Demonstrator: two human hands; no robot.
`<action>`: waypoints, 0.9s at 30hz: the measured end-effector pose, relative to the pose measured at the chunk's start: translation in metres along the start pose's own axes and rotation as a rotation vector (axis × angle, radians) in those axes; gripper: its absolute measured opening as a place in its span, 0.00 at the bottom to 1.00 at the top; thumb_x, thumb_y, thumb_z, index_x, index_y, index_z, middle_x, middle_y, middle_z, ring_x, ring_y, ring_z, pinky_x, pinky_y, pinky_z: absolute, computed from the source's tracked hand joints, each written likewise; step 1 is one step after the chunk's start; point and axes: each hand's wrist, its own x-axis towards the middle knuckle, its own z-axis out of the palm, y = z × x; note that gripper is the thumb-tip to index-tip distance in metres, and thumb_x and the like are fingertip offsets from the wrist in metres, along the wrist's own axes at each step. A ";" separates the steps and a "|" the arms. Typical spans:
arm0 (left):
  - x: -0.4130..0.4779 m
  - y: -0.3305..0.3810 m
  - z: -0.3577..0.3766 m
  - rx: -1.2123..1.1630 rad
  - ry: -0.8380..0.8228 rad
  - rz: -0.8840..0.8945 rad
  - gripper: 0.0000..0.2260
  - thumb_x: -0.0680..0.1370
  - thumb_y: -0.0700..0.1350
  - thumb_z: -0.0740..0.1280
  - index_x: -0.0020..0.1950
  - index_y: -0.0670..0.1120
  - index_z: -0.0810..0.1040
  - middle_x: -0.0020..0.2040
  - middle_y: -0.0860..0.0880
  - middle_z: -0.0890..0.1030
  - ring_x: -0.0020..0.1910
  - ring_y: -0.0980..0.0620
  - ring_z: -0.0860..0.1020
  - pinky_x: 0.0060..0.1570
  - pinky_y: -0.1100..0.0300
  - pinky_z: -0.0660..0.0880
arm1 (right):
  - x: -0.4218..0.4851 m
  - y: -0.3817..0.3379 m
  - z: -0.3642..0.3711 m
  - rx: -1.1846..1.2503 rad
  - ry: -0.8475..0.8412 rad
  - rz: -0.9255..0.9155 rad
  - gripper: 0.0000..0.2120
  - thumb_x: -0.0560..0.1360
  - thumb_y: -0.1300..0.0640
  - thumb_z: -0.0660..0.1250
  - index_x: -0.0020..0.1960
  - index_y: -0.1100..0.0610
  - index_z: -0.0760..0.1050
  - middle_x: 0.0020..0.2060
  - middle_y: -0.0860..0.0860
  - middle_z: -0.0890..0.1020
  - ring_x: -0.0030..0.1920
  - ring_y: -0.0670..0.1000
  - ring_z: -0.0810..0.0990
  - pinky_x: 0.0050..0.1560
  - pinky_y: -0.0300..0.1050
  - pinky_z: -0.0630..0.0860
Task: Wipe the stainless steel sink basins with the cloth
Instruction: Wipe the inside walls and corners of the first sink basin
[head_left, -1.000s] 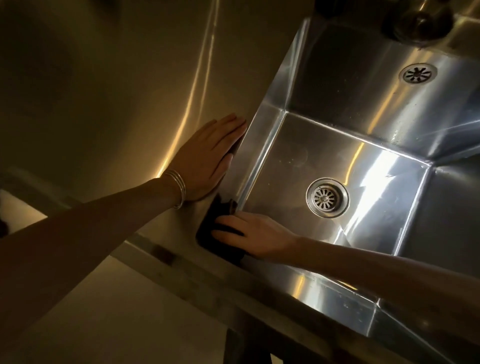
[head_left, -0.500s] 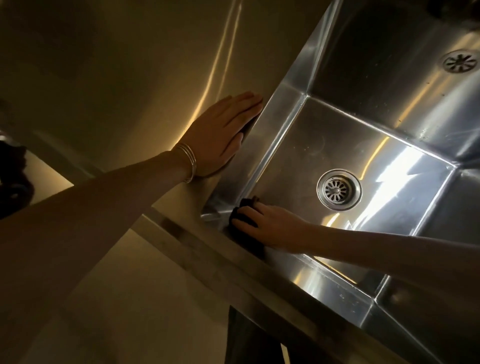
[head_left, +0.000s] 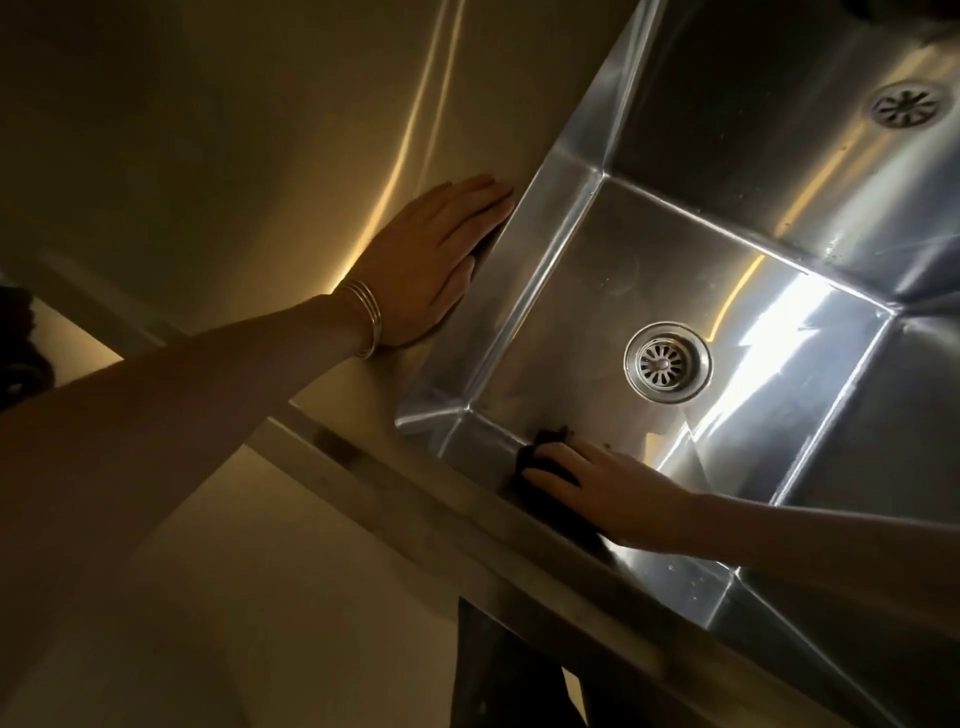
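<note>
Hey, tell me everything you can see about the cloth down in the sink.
The cloth is dark, almost black, soft and bunched up. Most of it is hidden under the right hand, whose fingers lie over it and press it against the near wall of the sink, low down where wall meets floor. A ragged edge sticks out past them, short of the drain. Dim light hides its weave.
</note>
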 end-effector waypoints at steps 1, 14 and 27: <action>0.000 0.000 -0.001 -0.004 -0.004 -0.003 0.23 0.80 0.43 0.51 0.74 0.39 0.60 0.74 0.42 0.62 0.74 0.45 0.58 0.74 0.52 0.52 | -0.002 0.002 0.008 0.014 -0.062 0.047 0.36 0.64 0.57 0.75 0.69 0.55 0.64 0.64 0.57 0.70 0.56 0.57 0.76 0.48 0.48 0.81; -0.002 0.019 -0.009 0.018 -0.074 -0.128 0.23 0.79 0.44 0.50 0.74 0.39 0.59 0.74 0.42 0.61 0.74 0.44 0.58 0.74 0.52 0.52 | -0.045 0.007 -0.002 0.031 -0.101 -0.046 0.42 0.61 0.56 0.78 0.70 0.54 0.63 0.65 0.55 0.68 0.58 0.54 0.75 0.46 0.44 0.80; -0.088 0.152 0.015 -0.048 -0.369 -0.251 0.28 0.78 0.56 0.47 0.71 0.40 0.66 0.70 0.42 0.69 0.73 0.46 0.63 0.72 0.52 0.51 | -0.100 0.015 0.007 0.070 -0.179 -0.040 0.40 0.63 0.56 0.77 0.70 0.54 0.62 0.64 0.55 0.69 0.59 0.53 0.73 0.50 0.45 0.80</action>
